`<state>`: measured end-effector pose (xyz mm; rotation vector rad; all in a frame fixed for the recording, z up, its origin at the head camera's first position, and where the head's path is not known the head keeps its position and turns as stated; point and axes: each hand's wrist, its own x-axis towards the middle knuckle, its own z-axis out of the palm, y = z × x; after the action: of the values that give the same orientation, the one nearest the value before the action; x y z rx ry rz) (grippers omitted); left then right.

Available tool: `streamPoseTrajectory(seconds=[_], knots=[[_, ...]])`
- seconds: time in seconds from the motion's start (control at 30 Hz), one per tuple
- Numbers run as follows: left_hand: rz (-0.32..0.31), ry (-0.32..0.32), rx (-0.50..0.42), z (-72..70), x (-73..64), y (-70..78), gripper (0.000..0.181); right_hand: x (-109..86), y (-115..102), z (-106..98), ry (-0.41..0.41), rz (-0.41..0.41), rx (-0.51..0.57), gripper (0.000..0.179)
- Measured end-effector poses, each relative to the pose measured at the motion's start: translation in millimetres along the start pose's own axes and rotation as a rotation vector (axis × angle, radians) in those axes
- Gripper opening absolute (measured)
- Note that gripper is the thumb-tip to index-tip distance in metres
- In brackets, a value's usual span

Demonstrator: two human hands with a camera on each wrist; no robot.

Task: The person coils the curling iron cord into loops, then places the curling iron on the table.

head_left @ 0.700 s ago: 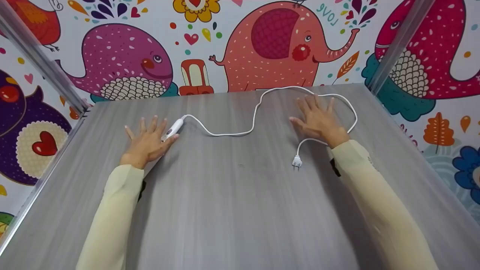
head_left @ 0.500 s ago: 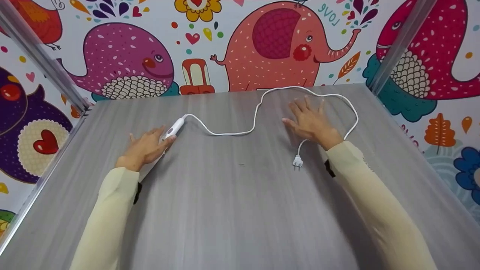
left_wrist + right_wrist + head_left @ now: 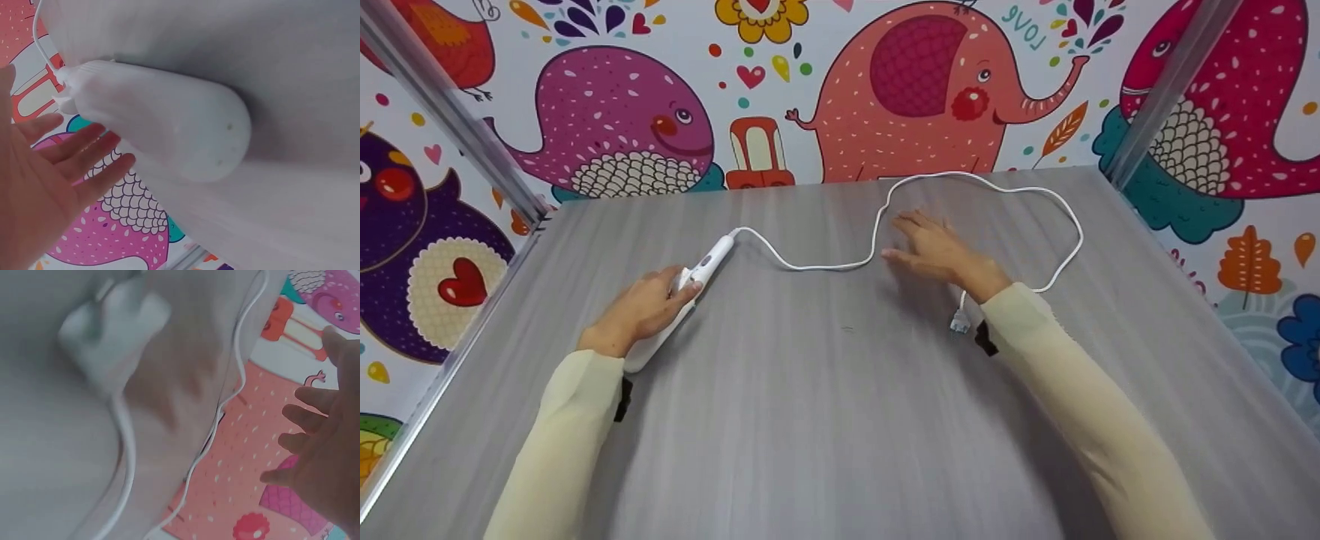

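- Overhead, the head view takes in a white corded appliance [image 3: 711, 259] set aslant on the left side of a gray table [image 3: 810, 420], its purplish button facing up.
- A person's left hand [image 3: 639, 306] lies over the appliance's middle, thumb across it, the other fingers partly hidden.
- From the left wrist, those fingers appear extended, tips at the appliance's edge rather than wrapped round it; contact cannot be told. Only this camera shows two small marks on its rounded end.
- The right hand [image 3: 941, 251], fingers outstretched, holds nothing near the cord [image 3: 825, 268].
- Close and blurred in the right-wrist view, the plug [image 3: 960, 322] looks small from overhead, beside the right sleeve [image 3: 1057, 360].
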<state>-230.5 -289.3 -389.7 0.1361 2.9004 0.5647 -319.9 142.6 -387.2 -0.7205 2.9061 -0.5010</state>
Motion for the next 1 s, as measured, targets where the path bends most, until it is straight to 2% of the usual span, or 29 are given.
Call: streamPoseTrajectory(seconds=[0.13,0.27,0.4,0.5,0.67,1.0], knots=[[-0.057,0.000,0.010,1.3,-3.0,-2.0,0.088,7.1,-12,5,0.047,-0.050,0.119,0.065],[-0.107,-0.011,0.034,3.2,-6.5,-5.2,0.092,15.7,-23,14,0.075,-0.054,0.253,0.059],[-0.111,-0.013,0.053,6.2,-9.5,-8.9,0.091,21.6,-34,23,0.079,-0.022,0.364,0.054],[-0.123,-0.028,0.054,9.4,-10.9,-10.5,0.092,24.9,-42,29,0.050,0.023,0.429,0.054],[-0.141,-0.044,0.043,14.9,-12.8,-13.9,0.092,32.3,-54,39,-0.016,0.073,0.477,0.055],[-0.137,-0.030,0.038,18.6,-16.0,-15.3,0.078,51.9,-74,53,-0.064,0.059,0.473,0.054]])
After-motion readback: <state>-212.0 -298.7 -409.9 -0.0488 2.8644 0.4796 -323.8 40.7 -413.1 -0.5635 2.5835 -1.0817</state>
